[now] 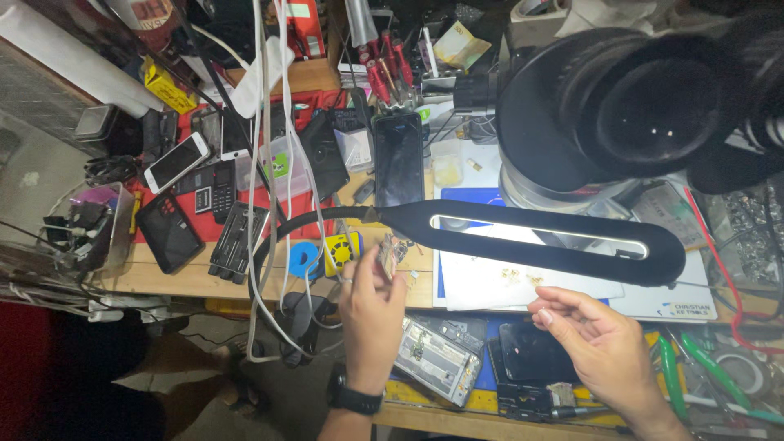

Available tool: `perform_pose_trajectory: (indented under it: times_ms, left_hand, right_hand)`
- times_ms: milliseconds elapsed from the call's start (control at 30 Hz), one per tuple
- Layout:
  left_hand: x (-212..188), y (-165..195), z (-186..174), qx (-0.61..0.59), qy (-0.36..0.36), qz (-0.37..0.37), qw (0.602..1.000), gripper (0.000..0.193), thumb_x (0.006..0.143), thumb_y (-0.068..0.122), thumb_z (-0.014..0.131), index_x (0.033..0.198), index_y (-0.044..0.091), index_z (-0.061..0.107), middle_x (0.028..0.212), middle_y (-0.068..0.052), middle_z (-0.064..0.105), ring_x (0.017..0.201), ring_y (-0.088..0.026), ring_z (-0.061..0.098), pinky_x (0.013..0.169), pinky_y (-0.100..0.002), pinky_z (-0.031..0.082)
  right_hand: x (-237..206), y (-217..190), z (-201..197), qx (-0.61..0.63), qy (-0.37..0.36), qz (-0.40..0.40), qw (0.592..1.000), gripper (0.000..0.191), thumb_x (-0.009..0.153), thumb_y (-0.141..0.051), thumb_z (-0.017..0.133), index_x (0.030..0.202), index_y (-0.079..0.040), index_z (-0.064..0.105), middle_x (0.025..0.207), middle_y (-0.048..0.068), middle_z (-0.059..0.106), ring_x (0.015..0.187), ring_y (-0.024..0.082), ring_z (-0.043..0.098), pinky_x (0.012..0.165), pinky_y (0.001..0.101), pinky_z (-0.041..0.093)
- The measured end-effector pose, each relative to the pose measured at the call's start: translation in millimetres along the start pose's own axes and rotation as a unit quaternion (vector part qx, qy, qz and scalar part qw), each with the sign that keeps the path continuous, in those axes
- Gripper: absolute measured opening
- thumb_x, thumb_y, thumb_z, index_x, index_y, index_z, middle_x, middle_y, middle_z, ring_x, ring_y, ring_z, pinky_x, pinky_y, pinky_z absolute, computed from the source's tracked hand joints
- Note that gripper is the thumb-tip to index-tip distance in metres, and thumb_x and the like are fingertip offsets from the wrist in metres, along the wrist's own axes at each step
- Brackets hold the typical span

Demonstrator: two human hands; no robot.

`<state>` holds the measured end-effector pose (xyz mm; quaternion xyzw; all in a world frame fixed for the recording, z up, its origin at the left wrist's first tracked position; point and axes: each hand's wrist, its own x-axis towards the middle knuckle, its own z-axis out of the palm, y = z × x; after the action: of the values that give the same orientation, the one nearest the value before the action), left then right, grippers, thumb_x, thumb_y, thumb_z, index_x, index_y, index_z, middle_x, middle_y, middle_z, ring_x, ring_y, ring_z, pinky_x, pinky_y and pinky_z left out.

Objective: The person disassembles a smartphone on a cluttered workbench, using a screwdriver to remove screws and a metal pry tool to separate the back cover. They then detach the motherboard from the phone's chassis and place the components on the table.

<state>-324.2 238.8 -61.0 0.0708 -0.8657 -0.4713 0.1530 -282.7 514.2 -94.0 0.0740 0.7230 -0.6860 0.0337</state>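
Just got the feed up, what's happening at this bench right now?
A person sits at a cluttered workbench. Their left hand holds up a small circuit board pinched in the fingers, just under the black desk lamp. The right hand is raised beside it, fingers loosely curled, holding nothing I can make out. Below the hands lies an opened phone with its insides showing. A microscope stands at the upper right, and several other phones lie to the left.
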Motion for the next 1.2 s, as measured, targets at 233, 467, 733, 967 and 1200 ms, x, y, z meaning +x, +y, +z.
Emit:
perform_pose_trajectory:
  times_ms: [233, 467, 733, 967, 1200]
  left_hand:
    - [7.2, -2.5, 4.7, 0.029, 0.037, 0.032, 0.998, 0.049, 0.094, 0.01, 0.064, 0.14, -0.001, 0.053, 0.104, -0.019, 0.074, 0.09, -0.028, 0.076, 0.073, -0.037, 0.06]
    - [11.2, -5.0, 0.6, -0.018, 0.056, 0.022, 0.998, 0.032, 0.101, 0.009, 0.056, 0.132, -0.001, 0.056, 0.092, -0.013, 0.077, 0.085, -0.023, 0.08, 0.072, -0.034, 0.063]
    - [10.1, -1.1, 2.8, 0.062, 0.054, 0.029, 0.996, 0.041, 0.095, 0.01, 0.064, 0.134, -0.001, 0.059, 0.092, -0.018, 0.075, 0.079, -0.027, 0.077, 0.067, -0.036, 0.058]
    - [7.2, -5.2, -3.6, 0.131, 0.028, 0.046, 0.99, 0.054, 0.089, 0.019, 0.073, 0.135, -0.004, 0.056, 0.113, -0.021, 0.066, 0.077, -0.028, 0.074, 0.07, -0.04, 0.057]
    - [11.9, 0.9, -12.2, 0.284, 0.006, 0.061, 0.957, 0.06, 0.08, 0.038, 0.08, 0.126, 0.002, 0.063, 0.11, -0.02, 0.067, 0.085, -0.041, 0.07, 0.066, -0.049, 0.055]
  right_hand:
    - [-11.8, 12.0, -9.6, -0.014, -0.007, 0.022, 1.0, 0.037, 0.091, -0.004, 0.065, 0.127, 0.004, 0.067, 0.111, 0.016, 0.079, 0.101, 0.018, 0.075, 0.091, 0.0283, 0.059]
    - [-17.7, 22.2, -19.7, -0.019, 0.002, 0.039, 0.999, 0.035, 0.091, -0.005, 0.066, 0.124, 0.005, 0.069, 0.11, 0.017, 0.08, 0.101, 0.019, 0.076, 0.092, 0.0291, 0.06]
    - [-17.4, 26.1, -22.0, -0.02, -0.003, 0.032, 0.999, 0.035, 0.09, -0.005, 0.066, 0.124, 0.005, 0.069, 0.11, 0.017, 0.08, 0.102, 0.018, 0.076, 0.093, 0.0289, 0.059]
    - [-18.8, 26.3, -22.6, -0.031, -0.001, 0.039, 0.999, 0.034, 0.091, -0.005, 0.066, 0.123, 0.004, 0.07, 0.109, 0.017, 0.08, 0.101, 0.018, 0.076, 0.092, 0.0288, 0.059]
    - [-19.6, 30.9, -25.6, -0.05, 0.012, 0.031, 0.998, 0.033, 0.091, -0.005, 0.066, 0.123, 0.003, 0.07, 0.108, 0.016, 0.08, 0.098, 0.017, 0.076, 0.09, 0.0283, 0.06]
